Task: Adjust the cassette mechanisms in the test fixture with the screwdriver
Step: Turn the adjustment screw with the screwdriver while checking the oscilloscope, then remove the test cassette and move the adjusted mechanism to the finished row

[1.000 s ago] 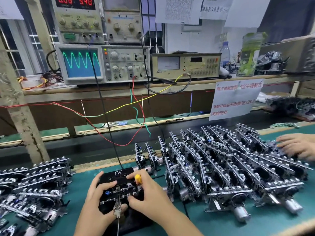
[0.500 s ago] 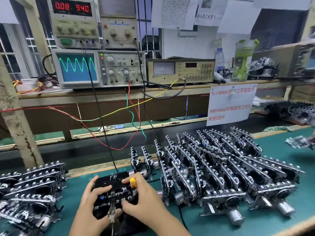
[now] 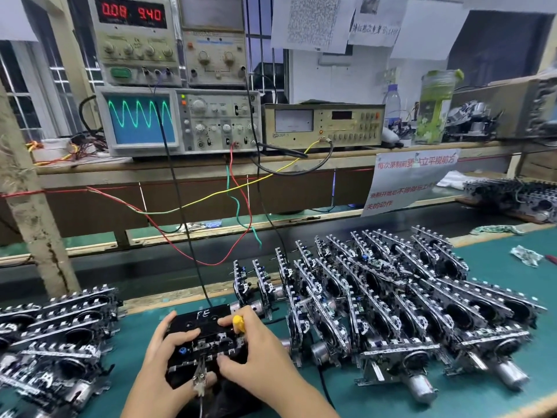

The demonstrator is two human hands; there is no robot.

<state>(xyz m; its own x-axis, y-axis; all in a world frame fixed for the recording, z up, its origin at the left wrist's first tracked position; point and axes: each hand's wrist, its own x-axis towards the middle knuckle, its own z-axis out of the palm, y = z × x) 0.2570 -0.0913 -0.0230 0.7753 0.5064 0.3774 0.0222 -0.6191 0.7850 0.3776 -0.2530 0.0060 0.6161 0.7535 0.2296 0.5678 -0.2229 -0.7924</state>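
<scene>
A black test fixture [image 3: 208,324] marked "FE" sits on the green bench at the bottom centre, with a cassette mechanism [image 3: 208,346] seated in it. My left hand [image 3: 162,363] grips the fixture's left side, thumb across its top. My right hand [image 3: 256,354] holds a yellow-handled screwdriver [image 3: 238,323] upright against the fixture's right part; its blade is hidden by my fingers. A metal clip [image 3: 199,377] with a wire hangs at the fixture's front edge.
Several rows of cassette mechanisms [image 3: 391,297] stand to the right, and another pile [image 3: 57,336] lies at the left. An oscilloscope [image 3: 177,122] showing a green wave, a power supply [image 3: 132,40] and a meter [image 3: 322,125] sit on the shelf. Coloured wires [image 3: 238,206] hang down to the bench.
The camera view has shifted and drawn closer. Another person's hands at the right edge have gone from view. My hands stay on the fixture with the screwdriver in place.
</scene>
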